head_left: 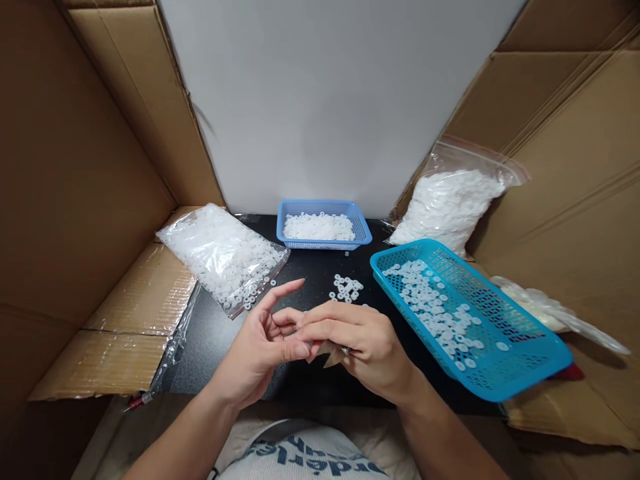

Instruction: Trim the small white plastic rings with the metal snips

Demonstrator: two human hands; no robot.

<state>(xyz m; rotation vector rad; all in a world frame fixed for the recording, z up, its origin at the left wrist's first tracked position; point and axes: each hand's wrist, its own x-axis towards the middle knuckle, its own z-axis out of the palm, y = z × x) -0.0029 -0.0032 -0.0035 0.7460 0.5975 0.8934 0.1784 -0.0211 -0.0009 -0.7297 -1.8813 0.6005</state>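
Note:
My left hand (265, 343) is over the near part of the black table, its index finger stretched out and its thumb bent toward the other fingers in a pinch. What it pinches is hidden behind the fingertips. My right hand (360, 340) meets it there, fingers closed and curled downward. Out from under the right hand stick flat, pointed brownish-grey pieces (334, 355), with a small shiny bit beside them; their kind is unclear. Just beyond the hands lies a small heap of white ring-shaped washers (347, 287).
A blue basket (325, 246) of white washers stands at the back. To the right, a turquoise basket (530, 373) holds scattered washers. Clear bags of white pieces lie left (220, 253) and back right (450, 200). Cardboard walls (100, 133) flank the table.

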